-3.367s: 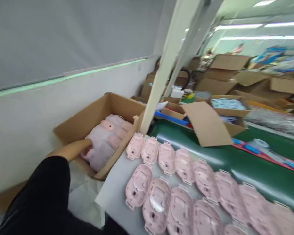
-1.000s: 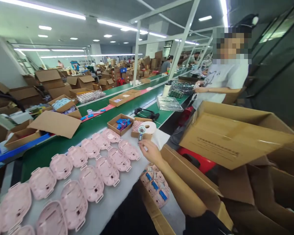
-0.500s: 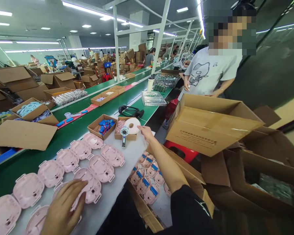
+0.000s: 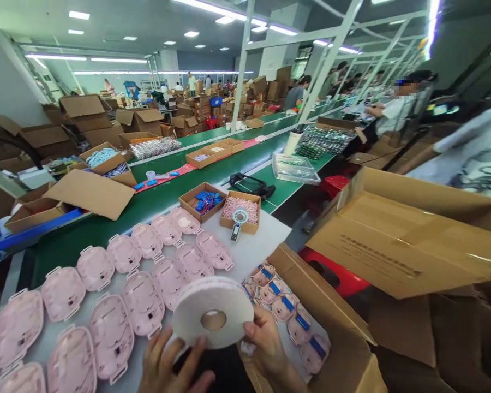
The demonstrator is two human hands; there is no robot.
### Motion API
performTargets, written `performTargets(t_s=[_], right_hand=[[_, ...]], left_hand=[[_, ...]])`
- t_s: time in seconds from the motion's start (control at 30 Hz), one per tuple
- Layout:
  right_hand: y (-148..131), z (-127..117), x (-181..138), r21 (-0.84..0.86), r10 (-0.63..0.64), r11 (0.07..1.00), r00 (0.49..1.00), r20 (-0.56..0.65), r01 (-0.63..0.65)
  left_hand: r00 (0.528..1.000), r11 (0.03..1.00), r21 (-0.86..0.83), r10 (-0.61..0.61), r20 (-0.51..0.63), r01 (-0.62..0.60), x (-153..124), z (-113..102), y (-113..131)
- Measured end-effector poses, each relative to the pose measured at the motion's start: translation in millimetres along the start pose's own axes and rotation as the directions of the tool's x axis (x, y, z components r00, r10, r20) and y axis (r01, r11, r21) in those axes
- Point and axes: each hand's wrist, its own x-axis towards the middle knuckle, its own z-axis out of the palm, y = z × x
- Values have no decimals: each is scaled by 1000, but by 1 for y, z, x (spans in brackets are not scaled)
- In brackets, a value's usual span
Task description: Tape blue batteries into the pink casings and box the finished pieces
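Observation:
Both of my hands hold a white roll of tape (image 4: 213, 311) with a round hole in its middle, low in the head view. My right hand (image 4: 265, 344) grips its right edge with fingers curled. Beneath the roll's left side, my left hand (image 4: 169, 368) touches it with fingers spread. Two rows of pink plastic shells (image 4: 143, 300) lie on the white worktop (image 4: 251, 254) just left of the roll. A cardboard box (image 4: 331, 322) of pink parts with blue pieces (image 4: 288, 314) sits right of my hands.
Two small cardboard trays (image 4: 223, 207) and a small handheld fan (image 4: 238, 222) stand at the worktop's far end. A green conveyor belt (image 4: 167, 194) runs beyond. A large open carton (image 4: 413, 240) and a red stool (image 4: 335, 275) are at the right. Other people work further along the line.
My right hand took the white roll from beside the far trays and brought it close to me. My left hand left the pink shells and came under the roll.

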Motion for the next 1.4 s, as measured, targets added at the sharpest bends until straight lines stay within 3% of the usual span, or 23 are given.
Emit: performTargets(t_s=[0.07, 0.13, 0.27, 0.33, 0.53, 0.63, 0.73, 0.83, 0.97, 1.17, 1.27, 1.4], right_hand=[[13, 28, -17, 93, 116, 988, 989, 94, -124], [14, 45, -18, 56, 175, 981, 968, 179, -187], [-4, 65, 1, -107, 215, 976, 917, 336, -190], [-12, 77, 7, -102, 233, 972, 897, 375, -210], [-11, 121, -5, -39, 301, 950, 877, 375, -309], [0, 124, -15, -74, 329, 940, 834, 443, -332], [10, 109, -18, -129, 364, 929, 790, 494, -348], [10, 94, -11, -180, 361, 933, 797, 485, -313], [-7, 97, 11, -167, 240, 970, 819, 522, -178], [-32, 128, 36, -36, 35, 999, 748, 662, -15], [-37, 137, 37, -57, 77, 997, 733, 676, -52], [-47, 143, 40, -160, 305, 950, 686, 660, -268]], left_hand=[[995, 994, 57, -86, -48, 89, -13, -7, -1], [990, 989, 59, -132, -43, 135, -17, -18, -6], [977, 984, 32, -179, 120, 176, -15, -40, -24], [967, 979, 34, -206, 149, 203, -13, -50, -37], [960, 932, 243, -281, 13, 269, -10, -72, -86], [953, 901, 312, -293, -75, 302, -20, -71, -111], [927, 869, 323, -355, -122, 375, -34, -67, -130], [900, 849, 300, -427, -94, 434, -46, -67, -141], [940, 885, 320, -333, -77, 340, -57, -70, -144], [992, 990, 95, -109, 66, 102, -65, -76, -123], [993, 997, 78, -28, 117, 19, -67, -80, -112], [977, 994, 80, 53, 208, -71, -66, -87, -106]])
